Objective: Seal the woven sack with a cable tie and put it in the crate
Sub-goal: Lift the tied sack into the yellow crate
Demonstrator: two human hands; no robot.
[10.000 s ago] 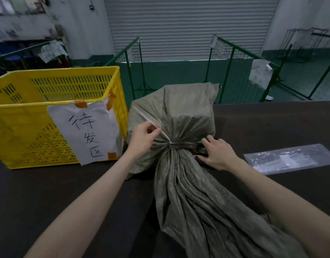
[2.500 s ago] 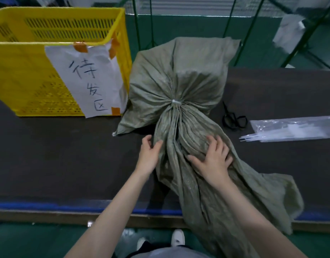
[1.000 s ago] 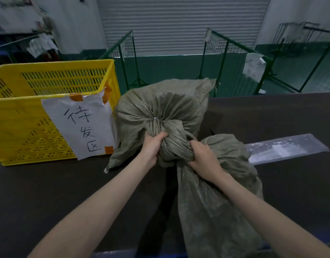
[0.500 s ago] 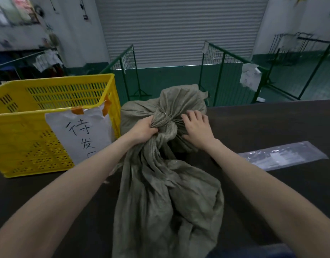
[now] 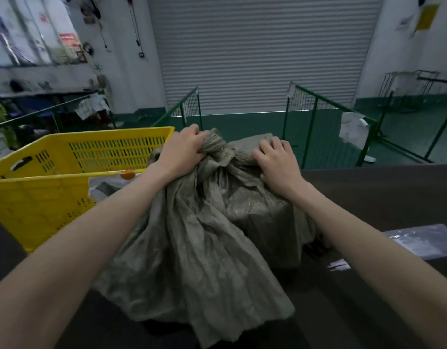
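The grey-green woven plastic sack (image 5: 199, 238) is up off the dark counter (image 5: 383, 195) at its top end, its loose skirt of crumpled fabric trailing down toward the near edge. The left hand (image 5: 184, 149) has its fingers curled tight round the bunched neck of the sack, gripping a twisted wad of cloth just beside the right-hand rim of the yellow perforated plastic crate (image 5: 53, 177). The right hand (image 5: 277, 159) sits on the sack's bulging body to the right of the neck, fingers bent and digging into the weave — it clutches the fabric rather than lying flat. The cable tie is hidden under the gathered cloth. The crate stands on the counter at the left, a white paper sheet (image 5: 101, 182) taped to its near wall with an orange strip. A clear plastic bag (image 5: 424, 241) lies flat on the counter at the right — well apart from the sack.
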